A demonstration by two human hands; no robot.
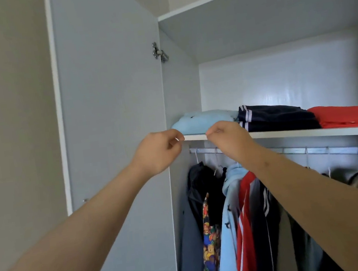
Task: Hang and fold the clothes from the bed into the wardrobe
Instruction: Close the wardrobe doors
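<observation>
Both my left hand (160, 151) and right hand (228, 139) are curled, seemingly empty; the light-blue fold (203, 120) at twelve o'clock looks soft and floppy, so I'd support it underneath.

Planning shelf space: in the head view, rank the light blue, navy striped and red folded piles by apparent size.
1. Navy striped pile
2. Light blue pile and red pile: unranked; blue partly hidden, red cropped by the frame.
</observation>
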